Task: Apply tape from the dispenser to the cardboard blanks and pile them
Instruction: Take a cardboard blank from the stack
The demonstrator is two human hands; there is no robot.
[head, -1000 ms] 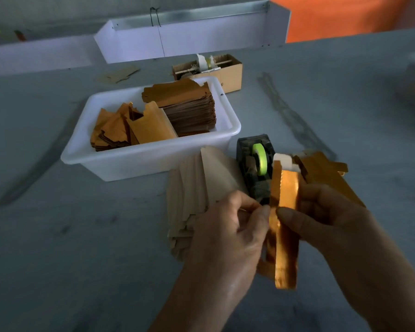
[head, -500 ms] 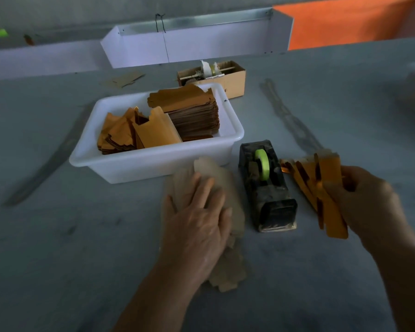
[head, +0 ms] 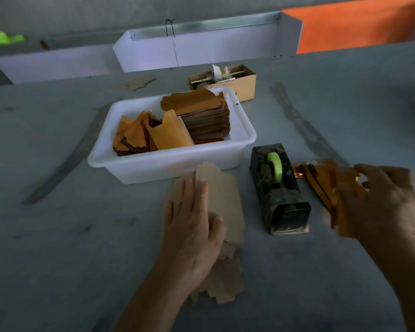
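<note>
A black tape dispenser (head: pixel 282 202) with a green tape roll (head: pixel 275 167) stands on the grey table. To its left lies a fanned pile of pale cardboard blanks (head: pixel 227 204). My left hand (head: pixel 192 226) rests flat on that pile, fingers straight, thumb against the edge of the top blank. Right of the dispenser is a pile of orange-gold blanks (head: pixel 319 178). My right hand (head: pixel 388 202), blurred, is over it and holds an orange blank (head: pixel 340 219) at the pile's near side.
A white plastic tub (head: pixel 173 164) behind the pale pile holds orange blanks and a tall brown stack. A small cardboard box (head: pixel 243 85) stands behind the tub. A white trough (head: pixel 201 51) and an orange panel (head: pixel 357 22) line the far edge.
Both hands held one orange blank in front of the dispenser. My right hand carried it right to the orange pile. My left hand dropped onto the pale blanks.
</note>
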